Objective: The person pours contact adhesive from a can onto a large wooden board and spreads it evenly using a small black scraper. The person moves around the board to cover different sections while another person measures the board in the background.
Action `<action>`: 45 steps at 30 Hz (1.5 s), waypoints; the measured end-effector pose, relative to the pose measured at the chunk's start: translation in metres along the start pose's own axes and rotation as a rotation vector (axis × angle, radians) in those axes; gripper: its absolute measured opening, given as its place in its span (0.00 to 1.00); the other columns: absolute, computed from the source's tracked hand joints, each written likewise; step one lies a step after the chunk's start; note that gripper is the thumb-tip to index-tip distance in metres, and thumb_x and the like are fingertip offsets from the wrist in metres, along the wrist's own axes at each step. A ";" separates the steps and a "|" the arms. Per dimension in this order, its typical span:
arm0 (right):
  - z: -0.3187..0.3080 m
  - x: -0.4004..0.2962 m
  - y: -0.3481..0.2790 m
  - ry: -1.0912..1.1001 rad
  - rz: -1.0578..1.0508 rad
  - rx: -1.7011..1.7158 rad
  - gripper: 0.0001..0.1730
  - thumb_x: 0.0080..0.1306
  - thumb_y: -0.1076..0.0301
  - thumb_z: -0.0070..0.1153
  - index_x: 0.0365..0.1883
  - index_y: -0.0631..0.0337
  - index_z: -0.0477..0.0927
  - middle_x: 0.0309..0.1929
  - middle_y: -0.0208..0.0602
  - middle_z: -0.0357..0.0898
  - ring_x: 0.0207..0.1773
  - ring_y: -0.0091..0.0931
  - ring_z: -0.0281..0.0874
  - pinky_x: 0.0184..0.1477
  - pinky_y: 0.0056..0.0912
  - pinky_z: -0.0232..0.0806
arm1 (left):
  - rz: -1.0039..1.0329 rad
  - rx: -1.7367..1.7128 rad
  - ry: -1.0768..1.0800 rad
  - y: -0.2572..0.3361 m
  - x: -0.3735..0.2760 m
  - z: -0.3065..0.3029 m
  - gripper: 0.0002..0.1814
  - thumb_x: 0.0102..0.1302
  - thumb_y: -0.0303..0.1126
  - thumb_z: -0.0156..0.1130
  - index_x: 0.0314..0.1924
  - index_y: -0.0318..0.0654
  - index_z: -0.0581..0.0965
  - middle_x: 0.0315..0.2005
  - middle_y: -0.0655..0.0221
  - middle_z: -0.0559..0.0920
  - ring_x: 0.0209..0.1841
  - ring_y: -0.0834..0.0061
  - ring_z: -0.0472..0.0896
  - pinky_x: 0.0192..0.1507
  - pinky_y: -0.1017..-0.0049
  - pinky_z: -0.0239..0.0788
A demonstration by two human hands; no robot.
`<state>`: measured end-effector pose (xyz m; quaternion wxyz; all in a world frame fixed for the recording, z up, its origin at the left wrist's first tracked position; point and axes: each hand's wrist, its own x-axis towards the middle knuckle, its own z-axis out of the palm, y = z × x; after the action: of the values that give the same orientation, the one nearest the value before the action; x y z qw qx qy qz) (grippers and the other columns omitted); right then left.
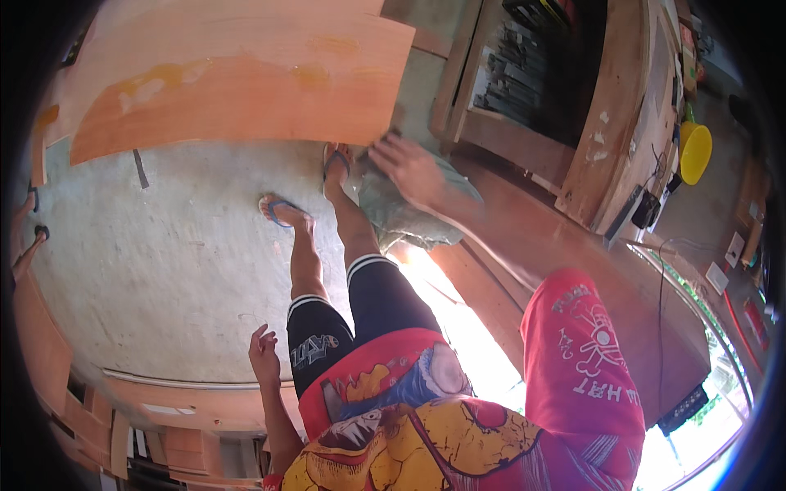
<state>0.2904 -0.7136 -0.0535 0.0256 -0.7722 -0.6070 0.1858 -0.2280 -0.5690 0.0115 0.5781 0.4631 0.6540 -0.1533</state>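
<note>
My right hand [402, 166] reaches out over a grey-green sack [399, 205], near the right corner of a large wood panel [258, 104]. Something small and dark shows by its blurred fingertips, and whether the hand grips it cannot be told. Orange-yellow smears and pale patches mark the panel's face. Low beside my shorts hangs my left hand [265, 353], with fingers loosely curled and nothing in it. My feet in blue flip-flops stand on the concrete floor [184, 258] at the panel's near edge.
On the right is a wooden cabinet [589, 159] with dark items inside, beside a yellow container [695, 153]. A dark strip [141, 169] lies on the floor. Another person's feet [37, 215] show at the far left. Wood boards [184, 445] stand at the lower left.
</note>
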 end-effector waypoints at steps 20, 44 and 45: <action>-0.026 0.148 0.092 0.087 0.496 -0.064 0.17 0.70 0.63 0.58 0.56 0.57 0.79 0.52 0.41 0.85 0.51 0.44 0.85 0.50 0.50 0.78 | -0.025 -0.032 0.046 -0.037 -0.013 -0.004 0.21 0.73 0.24 0.53 0.64 0.36 0.78 0.45 0.56 0.86 0.48 0.69 0.83 0.58 0.70 0.73; -0.042 0.138 0.096 0.432 0.294 0.000 0.30 0.63 0.75 0.55 0.66 0.54 0.77 0.59 0.43 0.83 0.59 0.45 0.80 0.60 0.48 0.74 | -0.015 0.024 0.054 -0.062 -0.010 -0.003 0.22 0.70 0.23 0.54 0.63 0.35 0.78 0.44 0.54 0.86 0.45 0.69 0.83 0.53 0.69 0.75; -0.033 0.148 0.104 0.536 0.275 -0.044 0.30 0.63 0.76 0.55 0.66 0.57 0.77 0.60 0.43 0.83 0.58 0.45 0.80 0.61 0.48 0.73 | -0.036 0.011 0.062 -0.061 -0.012 -0.002 0.21 0.70 0.22 0.54 0.62 0.35 0.78 0.45 0.54 0.86 0.45 0.68 0.83 0.54 0.69 0.75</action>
<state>0.4263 -0.5947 -0.0885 0.1428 -0.8692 -0.4720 -0.0360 -0.2779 -0.6045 0.0025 0.5522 0.4589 0.6791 -0.1530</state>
